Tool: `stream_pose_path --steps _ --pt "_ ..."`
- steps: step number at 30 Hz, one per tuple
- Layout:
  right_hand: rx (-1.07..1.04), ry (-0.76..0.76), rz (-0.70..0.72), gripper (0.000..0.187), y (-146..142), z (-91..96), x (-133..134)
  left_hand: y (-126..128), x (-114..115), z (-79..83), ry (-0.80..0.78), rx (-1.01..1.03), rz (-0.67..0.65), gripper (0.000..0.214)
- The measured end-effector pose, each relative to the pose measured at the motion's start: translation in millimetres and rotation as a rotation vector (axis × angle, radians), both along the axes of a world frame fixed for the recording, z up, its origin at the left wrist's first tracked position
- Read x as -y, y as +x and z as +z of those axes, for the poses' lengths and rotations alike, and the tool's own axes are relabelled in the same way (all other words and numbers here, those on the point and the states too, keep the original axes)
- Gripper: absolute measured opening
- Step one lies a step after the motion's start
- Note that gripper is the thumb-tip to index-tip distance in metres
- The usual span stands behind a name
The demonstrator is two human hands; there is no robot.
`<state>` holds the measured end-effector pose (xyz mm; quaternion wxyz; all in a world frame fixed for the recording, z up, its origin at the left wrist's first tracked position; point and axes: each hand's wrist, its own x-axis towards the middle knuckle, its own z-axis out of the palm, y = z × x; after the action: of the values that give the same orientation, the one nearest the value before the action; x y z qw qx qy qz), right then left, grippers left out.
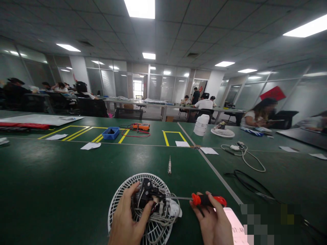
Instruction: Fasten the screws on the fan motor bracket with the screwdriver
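On the green table in front of me lies a white round fan grille [113, 207] with a black fan motor [146, 191] and bundled grey wires [159, 219] on it. My left hand [127, 214] grips the motor, its thumb and fingers on either side. In my right hand [213, 219] is a red and black screwdriver [206, 200], held level. Its shaft points left, and the tip meets the motor's right side; the exact contact spot is too small to tell. A smaller clear-handled screwdriver [169, 166] lies beyond the grille.
Near my right hand is a lit phone [235, 226]. Cables [251, 160] lie to the right, near a white plastic stack [201, 125] and another fan grille [222, 132]. A blue tray [110, 133] and orange multimeter [141, 127] stand farther back. People sit at tables beyond.
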<state>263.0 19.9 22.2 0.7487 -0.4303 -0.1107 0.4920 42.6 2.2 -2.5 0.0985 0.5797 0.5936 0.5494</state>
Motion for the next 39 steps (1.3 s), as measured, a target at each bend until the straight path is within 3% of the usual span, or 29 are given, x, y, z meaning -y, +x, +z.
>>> stream_pose_path --steps 4,9,15,21,28,39 --pt "-0.007 0.0 0.011 0.051 2.9 -2.4 -0.5 1.2 -0.3 -1.9 0.053 -0.049 0.0 0.047" --pt "0.058 -0.067 0.002 0.059 -6.1 9.3 1.0 1.4 1.3 -0.8 0.129 -0.15 0.018 0.046" --pt "-0.034 -0.036 -0.021 0.049 -2.7 8.5 0.4 0.9 5.3 3.9 0.166 -0.239 0.079 0.049" --pt "0.065 -0.025 0.028 0.047 -2.5 3.3 -0.1 0.7 5.0 2.6 0.172 -0.226 0.116 0.046" --pt "-0.021 -0.046 -0.007 0.048 -3.0 11.3 2.1 0.0 5.4 2.3 0.19 -0.229 0.108 0.043" --pt "0.02 -0.046 0.011 0.043 -5.0 8.8 3.1 -6.1 0.9 -4.2 0.22 -0.254 0.111 0.05"
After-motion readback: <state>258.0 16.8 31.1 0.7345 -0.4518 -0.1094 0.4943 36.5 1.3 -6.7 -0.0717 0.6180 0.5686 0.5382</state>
